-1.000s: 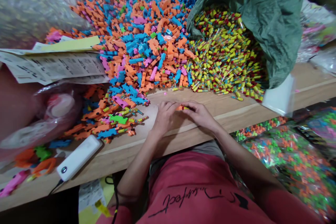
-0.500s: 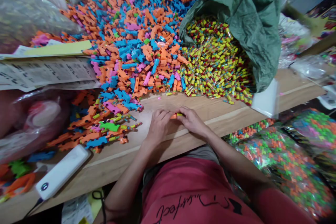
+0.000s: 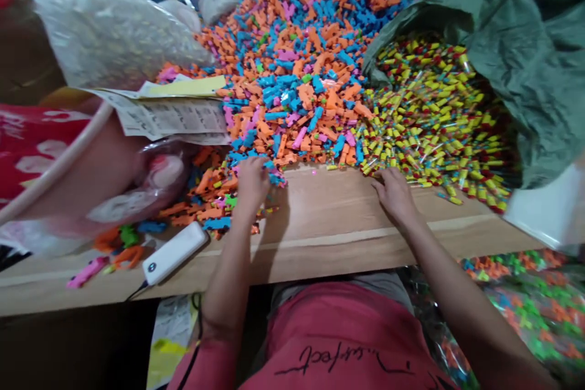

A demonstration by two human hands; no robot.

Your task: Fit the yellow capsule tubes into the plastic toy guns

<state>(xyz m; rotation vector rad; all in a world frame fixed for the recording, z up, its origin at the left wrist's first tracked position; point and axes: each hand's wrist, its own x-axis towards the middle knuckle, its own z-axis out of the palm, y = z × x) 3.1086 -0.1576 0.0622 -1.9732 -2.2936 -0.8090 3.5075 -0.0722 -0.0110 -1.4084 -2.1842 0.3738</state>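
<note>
My left hand (image 3: 253, 181) is over the near edge of a heap of small plastic toy pieces (image 3: 292, 97) in orange, blue, pink and green. Its fingers point down and away from me, partly hidden, so their grip does not show. At the edge of a pile of small yellow tubes with red ends (image 3: 425, 116), my right hand (image 3: 393, 194) reaches in with thumb and fingers apart. The tubes spill out of a green woven sack (image 3: 516, 73). Below my left hand lie several toys with yellow tubes in them, beside a blue toy (image 3: 216, 223).
A white power bank (image 3: 174, 253) with a cable lies at the front left. Printed sheets (image 3: 173, 119), a pink tub (image 3: 98, 158) and a clear bag (image 3: 119, 33) stand farther left. Filled bags of toys (image 3: 543, 311) are below the table at right.
My hands have moved apart from the middle, where they held an orange toy and a yellow tube together. The left went to the toys, the right to the tubes. The view turned left.
</note>
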